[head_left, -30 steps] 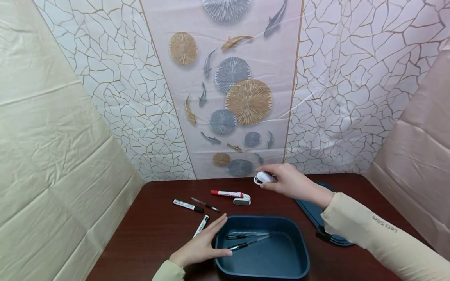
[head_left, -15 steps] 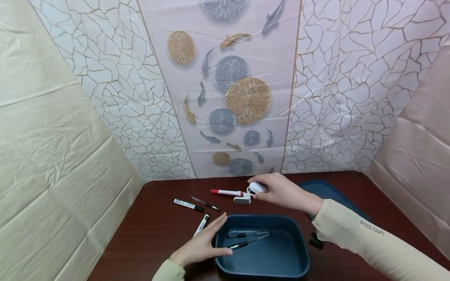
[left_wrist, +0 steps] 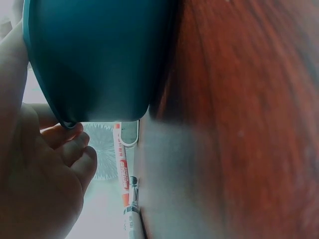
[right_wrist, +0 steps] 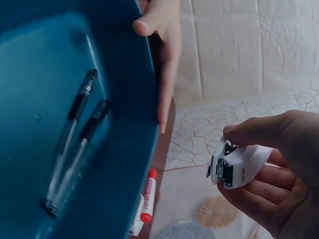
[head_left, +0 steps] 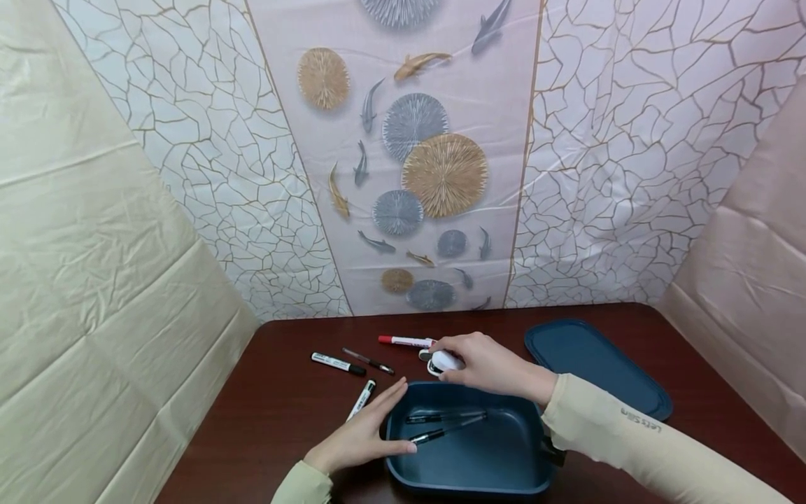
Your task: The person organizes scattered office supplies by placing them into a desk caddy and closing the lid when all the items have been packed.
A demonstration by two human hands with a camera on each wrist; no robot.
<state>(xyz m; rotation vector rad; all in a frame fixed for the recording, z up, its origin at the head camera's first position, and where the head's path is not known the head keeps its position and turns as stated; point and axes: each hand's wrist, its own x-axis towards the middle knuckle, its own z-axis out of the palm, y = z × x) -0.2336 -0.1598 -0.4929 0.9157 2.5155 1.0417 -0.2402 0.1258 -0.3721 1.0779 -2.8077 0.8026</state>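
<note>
My right hand (head_left: 488, 364) pinches a small white stapler (head_left: 446, 361) between thumb and fingers, above the far rim of the dark blue box (head_left: 504, 462). In the right wrist view the stapler (right_wrist: 239, 164) shows its metal front. My left hand (head_left: 362, 437) holds the box's left side, thumb over the rim and fingers along the outside. Inside the box lie two clear pens with black ends, one pen (head_left: 428, 437) nearer to me. A red-capped whiteboard marker (head_left: 403, 341) lies beyond the box, beside a white and grey object (head_left: 425, 355) partly hidden by the stapler.
Left of the box, a black-capped marker (head_left: 336, 363), a slim pen (head_left: 371, 362) and another marker (head_left: 361, 399) lie on the dark wooden table (head_left: 252, 434). A blue lid (head_left: 598, 364) lies at the right. Patterned cloth (head_left: 403, 168) hangs behind the table.
My right hand has carried the stapler from the back of the table down, leftward and toward the box. The lid is less covered by the arm. The left hand stays on the box.
</note>
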